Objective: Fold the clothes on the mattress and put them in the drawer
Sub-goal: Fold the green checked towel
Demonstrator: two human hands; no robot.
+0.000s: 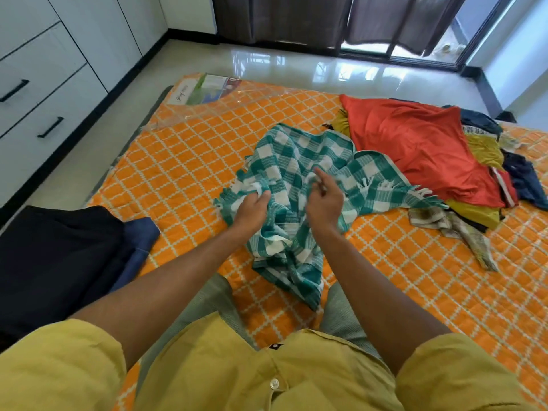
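Two bare arms reach out over the orange mattress (184,161): the left hand (252,210) is closed, pinching the green checked cloth (299,173), and the right hand (323,200) sits on the cloth with fingers loose, holding nothing I can see. The cloth lies bunched up in the middle, with lots of bare mattress left of it. One messy clothes pile (430,155) lies just right of it, one dark folded stack (59,262) by the left edge, and two drawer handles (50,127) show beyond.

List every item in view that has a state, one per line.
Checked towel: crumpled, unfolded.
Left hand: gripping the towel.
Right hand: fingers loose over the towel.
Red garment: spread on the unfolded pile.
Dark clothes: folded, stacked.
Drawers: shut.
Curtains: drawn.
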